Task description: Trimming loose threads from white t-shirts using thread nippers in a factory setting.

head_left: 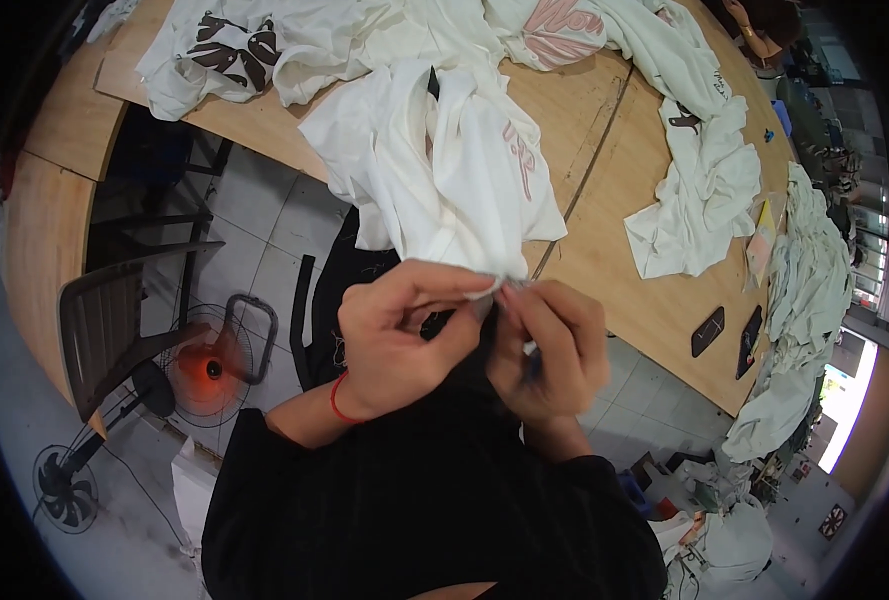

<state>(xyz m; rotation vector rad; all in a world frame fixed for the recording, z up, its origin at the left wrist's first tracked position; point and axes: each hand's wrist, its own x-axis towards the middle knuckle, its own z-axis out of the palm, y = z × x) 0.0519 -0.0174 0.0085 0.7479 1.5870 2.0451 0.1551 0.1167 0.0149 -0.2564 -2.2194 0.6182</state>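
Note:
A white garment (464, 190) with pink-red lettering hangs over the near table edge toward me. My left hand (404, 325), a red cord round its wrist, is closed, pinching the garment's lower edge between thumb and index finger. Right beside it, my right hand (554, 350) is closed too, its fingertips on the same edge. The two sets of fingertips nearly touch. Something small and bluish shows inside the curled right fingers, too blurred and hidden to name.
More white garments (704, 195) lie across the wooden table (594, 200), with two dark phone-like objects (707, 332) (749, 340) near its right corner. A light cloth pile (799, 320) stands beyond. At left are a brown chair (114, 330) and an orange-centred fan (211, 368).

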